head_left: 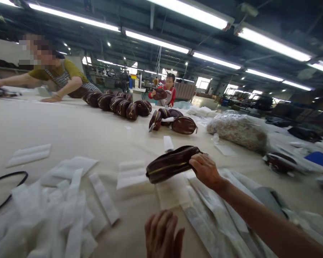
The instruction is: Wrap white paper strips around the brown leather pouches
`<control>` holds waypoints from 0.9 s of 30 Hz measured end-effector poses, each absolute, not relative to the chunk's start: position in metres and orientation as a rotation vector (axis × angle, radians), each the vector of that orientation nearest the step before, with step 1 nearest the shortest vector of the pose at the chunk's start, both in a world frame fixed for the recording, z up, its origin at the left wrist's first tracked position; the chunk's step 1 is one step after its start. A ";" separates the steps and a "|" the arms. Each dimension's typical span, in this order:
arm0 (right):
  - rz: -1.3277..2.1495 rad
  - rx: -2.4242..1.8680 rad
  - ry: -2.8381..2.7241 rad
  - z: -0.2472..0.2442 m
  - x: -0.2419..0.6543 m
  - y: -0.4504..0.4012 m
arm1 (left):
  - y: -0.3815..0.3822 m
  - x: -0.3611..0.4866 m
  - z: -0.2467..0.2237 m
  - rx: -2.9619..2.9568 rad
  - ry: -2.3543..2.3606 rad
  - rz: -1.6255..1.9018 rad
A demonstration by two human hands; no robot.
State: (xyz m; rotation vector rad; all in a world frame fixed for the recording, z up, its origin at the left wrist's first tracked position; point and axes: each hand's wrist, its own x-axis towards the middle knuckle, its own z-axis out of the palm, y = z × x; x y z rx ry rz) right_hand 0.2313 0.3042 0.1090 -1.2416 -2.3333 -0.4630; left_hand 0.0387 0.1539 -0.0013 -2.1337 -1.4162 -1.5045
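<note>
A dark brown zippered bag (174, 165), glossy like leather, is held up above the table in front of me. My right hand (206, 170) grips it at its right end, with thumb and fingers closed on the edge. A brass-coloured zip runs along the side facing me. Below it, at the bottom of the view, my left hand (164, 233) holds nothing; its fingers are loosely bent and the thumb stands apart. White paper sheets (131, 173) and clear plastic sleeves (201, 211) lie under and beside the bag.
More brown bags (184, 124) stand across the table, with a row (118, 105) behind. White strips (78, 211) pile up at left near a black cord (9, 197). A stuffed plastic bag (237, 130) sits right. One co-worker (67, 75) leans over the table; another (167, 91) holds a brown bag.
</note>
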 end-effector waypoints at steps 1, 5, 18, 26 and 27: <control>-0.477 -1.102 -2.354 0.110 0.231 0.279 | 0.152 0.029 0.019 -2.032 -1.402 -1.540; -0.454 -0.727 -2.395 0.109 0.227 0.212 | 0.140 -0.010 0.090 -1.966 -1.541 -1.560; -0.069 -1.190 -2.040 0.089 0.171 0.063 | 0.064 -0.020 0.084 -2.641 -1.928 -0.947; -0.168 -1.110 -2.106 0.071 0.199 0.074 | 0.099 -0.032 0.103 -2.558 -1.216 -0.924; -0.164 -1.128 -2.093 0.074 0.201 0.076 | 0.102 -0.032 0.099 -2.597 -1.158 -0.921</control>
